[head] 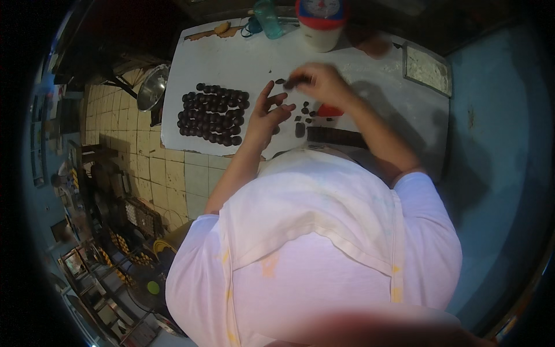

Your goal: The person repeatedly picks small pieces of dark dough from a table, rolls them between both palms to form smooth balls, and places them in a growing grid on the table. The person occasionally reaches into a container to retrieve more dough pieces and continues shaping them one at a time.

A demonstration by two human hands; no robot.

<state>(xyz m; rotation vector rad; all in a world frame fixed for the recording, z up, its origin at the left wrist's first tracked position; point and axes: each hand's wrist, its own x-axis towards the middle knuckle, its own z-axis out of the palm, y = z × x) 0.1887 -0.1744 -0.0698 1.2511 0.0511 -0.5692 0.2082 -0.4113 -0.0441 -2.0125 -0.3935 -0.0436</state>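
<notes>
My right hand (318, 82), blurred, pinches a dark brown piece (295, 81) over the white table (338, 69). Close by on the left, my left hand (269, 112) is raised with its fingers apart and nothing seen in it. Rows of dark brown balls (214, 113) lie on the table's left part. Several small dark pieces (305, 110) are scattered below my right hand, beside a red thing (330, 110) partly hidden by my forearm. Nearer my body lie a short dark block (300, 130) and a long dark strip (334, 135) marked across with cuts.
A dial scale (321, 26) with a red rim and a teal plastic bottle (269, 19) stand at the far edge. A rectangular tray of whitish powder (427, 69) sits at the far right corner. A metal bowl (152, 89) is left of the table; a blue wall (485, 121) rises at right.
</notes>
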